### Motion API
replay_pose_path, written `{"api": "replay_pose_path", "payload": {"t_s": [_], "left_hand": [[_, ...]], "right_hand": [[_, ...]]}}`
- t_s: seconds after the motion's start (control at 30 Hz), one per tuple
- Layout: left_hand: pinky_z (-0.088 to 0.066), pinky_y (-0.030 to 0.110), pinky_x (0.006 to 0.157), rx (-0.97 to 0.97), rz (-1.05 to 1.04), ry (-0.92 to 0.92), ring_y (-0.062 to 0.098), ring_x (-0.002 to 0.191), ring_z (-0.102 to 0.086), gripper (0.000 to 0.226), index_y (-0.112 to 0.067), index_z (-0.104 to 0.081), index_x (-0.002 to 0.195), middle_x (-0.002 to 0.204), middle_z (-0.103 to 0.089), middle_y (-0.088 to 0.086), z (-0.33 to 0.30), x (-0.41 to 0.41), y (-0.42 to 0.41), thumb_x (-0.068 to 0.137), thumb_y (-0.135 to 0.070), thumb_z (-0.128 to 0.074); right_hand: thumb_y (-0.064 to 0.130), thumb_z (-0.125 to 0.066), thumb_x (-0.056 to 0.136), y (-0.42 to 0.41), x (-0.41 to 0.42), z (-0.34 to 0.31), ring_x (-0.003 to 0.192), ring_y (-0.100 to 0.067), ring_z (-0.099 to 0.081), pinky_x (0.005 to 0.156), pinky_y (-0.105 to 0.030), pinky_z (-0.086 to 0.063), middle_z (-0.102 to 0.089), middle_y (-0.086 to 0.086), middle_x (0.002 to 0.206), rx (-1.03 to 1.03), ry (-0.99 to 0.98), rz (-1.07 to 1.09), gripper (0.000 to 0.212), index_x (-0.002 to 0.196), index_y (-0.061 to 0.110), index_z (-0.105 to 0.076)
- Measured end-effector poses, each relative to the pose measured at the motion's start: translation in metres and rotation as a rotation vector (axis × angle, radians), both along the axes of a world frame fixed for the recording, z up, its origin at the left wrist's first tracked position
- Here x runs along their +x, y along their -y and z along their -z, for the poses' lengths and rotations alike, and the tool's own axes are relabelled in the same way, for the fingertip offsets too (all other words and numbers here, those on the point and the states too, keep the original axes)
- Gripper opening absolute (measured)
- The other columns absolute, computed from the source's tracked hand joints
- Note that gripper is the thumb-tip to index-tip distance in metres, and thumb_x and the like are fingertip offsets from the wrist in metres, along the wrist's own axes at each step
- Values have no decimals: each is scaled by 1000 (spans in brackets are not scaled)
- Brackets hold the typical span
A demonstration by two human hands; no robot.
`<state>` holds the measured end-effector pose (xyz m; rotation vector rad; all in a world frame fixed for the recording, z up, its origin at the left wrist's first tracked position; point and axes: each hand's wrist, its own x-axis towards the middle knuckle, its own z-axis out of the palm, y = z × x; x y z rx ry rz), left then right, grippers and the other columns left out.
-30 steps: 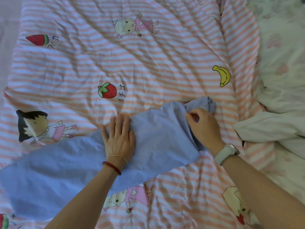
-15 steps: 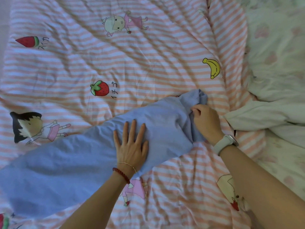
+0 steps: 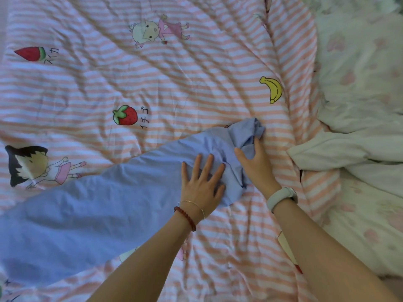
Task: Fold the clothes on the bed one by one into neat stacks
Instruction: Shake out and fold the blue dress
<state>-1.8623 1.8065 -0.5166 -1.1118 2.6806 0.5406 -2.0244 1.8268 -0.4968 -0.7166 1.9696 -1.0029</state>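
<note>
Garment: blue garment (image 3: 91, 205) lies on the striped bed cover (image 3: 196, 79), long axis running from lower left up to its bunched end at centre right
Left hand: left hand (image 3: 201, 184) lies flat, fingers spread, pressing the cloth just short of the bunched end; grip wide, holding nothing
Right hand: right hand (image 3: 255, 162) sits at the crumpled end, fingertips tucked into the folds, thumb out; the nearer grip to that end
Judgement: the bulk lies left of both hands, so the end probably folds leftward
</note>
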Motion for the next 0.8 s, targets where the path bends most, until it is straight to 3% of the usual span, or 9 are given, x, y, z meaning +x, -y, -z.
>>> {"api": "replay_pose_path", "payload": {"t_s": [0.1, 0.23, 0.3, 0.37, 0.43, 0.53, 0.63, 0.73, 0.8], "left_hand": [[-25, 71, 98, -97, -94, -188, 41, 127, -43, 40, -15, -64, 119, 134, -52, 17, -11, 14, -1, 79, -17, -69], [-30, 70, 95, -99, -291, -242, 44, 122, -48, 37, -5, -68, 110, 128, -56, 20, -19, 44, -7, 73, -6, -65], [-31, 68, 96, -75, -351, -235, 45, 120, -49, 36, -2, -68, 109, 126, -57, 22, -20, 56, -9, 74, -7, -59], [-34, 66, 96, -77, -368, -242, 44, 118, -51, 36, -1, -68, 107, 124, -58, 22, -20, 62, -9, 74, -7, -57], [-37, 64, 95, -80, -378, -245, 41, 116, -54, 35, -1, -68, 107, 122, -59, 22, -21, 62, -5, 73, -4, -58], [-33, 58, 103, -42, -419, -232, 36, 126, -47, 39, -2, -62, 117, 132, -53, 19, -21, 58, 8, 79, 0, -62], [-22, 52, 111, -26, -395, -204, 29, 136, -34, 44, -7, -54, 129, 142, -43, 13, -19, 56, 22, 86, -7, -56], [-12, 46, 114, -5, -362, -160, 22, 141, -24, 47, -13, -45, 137, 149, -34, 7, -18, 55, 29, 91, -14, -49], [-7, 42, 115, 2, -331, -119, 18, 143, -17, 48, -17, -39, 141, 152, -27, 3, -15, 57, 30, 93, -19, -44]], "right_hand": [[33, -65, 84, 5, 11, 5, 124, -27, -45, 101, -40, -40, -47, -9, 136, 81, -10, -40, 67, 139, 11, -33], [31, -68, 81, 8, 25, 8, 125, -29, -42, 100, -42, -38, -44, -11, 136, 129, -162, -109, 70, 136, 8, -32], [31, -65, 83, 8, 27, 6, 118, -34, -48, 93, -44, -43, -47, -13, 132, 162, -208, -123, 70, 138, 7, -28], [37, -61, 85, 5, 28, 2, 110, -37, -52, 85, -45, -47, -49, -15, 132, 245, -292, -98, 83, 147, 11, -13], [43, -61, 85, 0, 32, -2, 117, -38, -45, 90, -47, -44, -41, -18, 139, 313, -511, -50, 91, 149, 11, -5], [36, -62, 86, -4, 40, -6, 133, -39, -28, 100, -53, -33, -25, -20, 149, 212, -763, -94, 80, 148, 12, -19], [33, -53, 92, 1, 46, 2, 141, -41, -11, 109, -60, -16, -12, -20, 154, 171, -877, -439, 66, 148, 20, -20], [44, -39, 96, 5, 37, 17, 144, -34, 3, 115, -51, -7, 2, -17, 157, 327, -791, -605, 68, 150, 20, -3], [48, -42, 94, 9, 32, 21, 144, -29, -6, 115, -43, -14, -4, -17, 156, 378, -603, -520, 80, 149, 10, 1]]}}
